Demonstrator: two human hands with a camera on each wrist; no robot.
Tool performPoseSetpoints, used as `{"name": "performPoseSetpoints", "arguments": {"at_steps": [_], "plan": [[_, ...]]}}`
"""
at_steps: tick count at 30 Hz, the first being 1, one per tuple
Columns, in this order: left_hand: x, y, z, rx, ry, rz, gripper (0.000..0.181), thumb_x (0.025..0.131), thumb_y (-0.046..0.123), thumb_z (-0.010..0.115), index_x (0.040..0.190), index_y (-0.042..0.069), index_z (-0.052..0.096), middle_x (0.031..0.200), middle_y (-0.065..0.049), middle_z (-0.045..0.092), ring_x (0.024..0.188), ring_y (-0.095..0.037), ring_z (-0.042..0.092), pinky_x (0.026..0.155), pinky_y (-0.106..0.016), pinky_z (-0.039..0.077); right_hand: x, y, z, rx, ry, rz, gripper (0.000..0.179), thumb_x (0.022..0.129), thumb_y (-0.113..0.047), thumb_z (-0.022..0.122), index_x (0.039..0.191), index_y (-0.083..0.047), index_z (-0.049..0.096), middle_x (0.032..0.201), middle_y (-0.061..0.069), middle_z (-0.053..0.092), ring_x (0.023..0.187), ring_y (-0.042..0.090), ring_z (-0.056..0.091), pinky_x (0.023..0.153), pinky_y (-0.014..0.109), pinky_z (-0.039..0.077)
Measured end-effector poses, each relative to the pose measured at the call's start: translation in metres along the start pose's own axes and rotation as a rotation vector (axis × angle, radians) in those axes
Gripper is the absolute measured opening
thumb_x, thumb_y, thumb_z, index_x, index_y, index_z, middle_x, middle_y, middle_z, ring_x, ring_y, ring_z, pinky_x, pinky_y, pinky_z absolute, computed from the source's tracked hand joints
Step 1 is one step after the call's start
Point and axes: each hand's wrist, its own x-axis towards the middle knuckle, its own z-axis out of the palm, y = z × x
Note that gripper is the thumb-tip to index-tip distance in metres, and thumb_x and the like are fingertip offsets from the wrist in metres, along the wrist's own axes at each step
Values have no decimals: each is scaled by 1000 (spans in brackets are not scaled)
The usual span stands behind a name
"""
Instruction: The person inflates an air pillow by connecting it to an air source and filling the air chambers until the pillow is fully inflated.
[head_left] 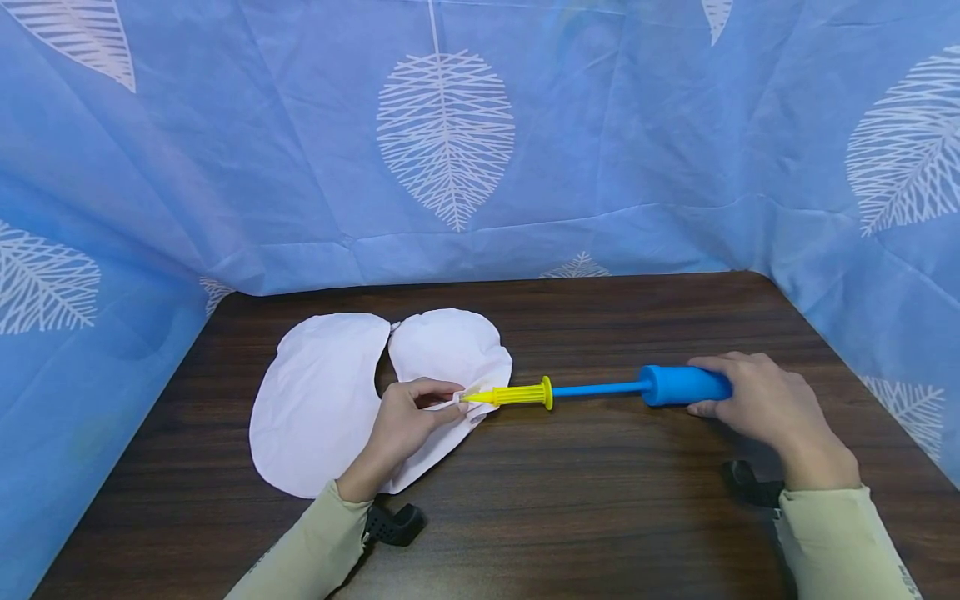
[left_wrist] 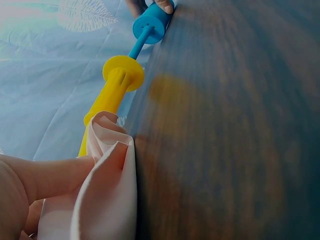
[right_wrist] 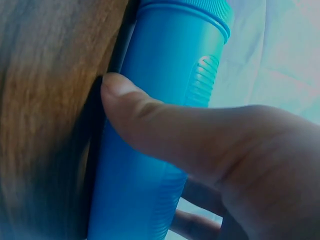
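A hand air pump lies across the table, its blue barrel [head_left: 678, 386] at the right and its yellow nozzle end [head_left: 521, 394] at the left, joined by a thin blue rod. My right hand [head_left: 776, 408] grips the barrel, thumb across it in the right wrist view. My left hand [head_left: 408, 425] pinches the edge of a flat white inflatable [head_left: 315, 408], which has a curved, U-like shape, around the yellow tip. The tip's very end is hidden by the folded material [left_wrist: 107, 175] and the fingers. The rod is drawn out between the two parts.
The dark wooden table [head_left: 585, 500] carries these things. A blue cloth [head_left: 600, 142] with white leaf prints hangs behind it and along both sides. Black wrist straps [head_left: 395, 525] sit at both sleeve cuffs.
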Motion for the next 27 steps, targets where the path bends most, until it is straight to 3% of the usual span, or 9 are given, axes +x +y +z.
{"name": "performPoseSetpoints", "arguments": {"at_steps": [9,17,27], "plan": [[-1,0,-1,0,-2,-7,21,76,17,82,96,22,79,86,6,73,86,-13,64,80,-32,49,-1,-4,2,17,34,6,70,76,-40,80,135,-12,55,131,29,52,117,52,43,78,71,39],[-1,-1,0,-12,-3,-26,19,76,18,83,94,23,79,86,5,72,85,-13,62,76,-31,47,0,-8,0,4,3,-4,70,77,-46,78,136,-14,55,132,28,52,117,53,42,76,71,37],[-1,-1,0,-32,-5,-48,19,76,18,82,94,24,79,89,5,72,86,-14,62,77,-31,47,0,-29,4,-4,38,-30,69,75,-43,81,133,-17,58,130,24,56,118,48,44,80,76,32]]}}
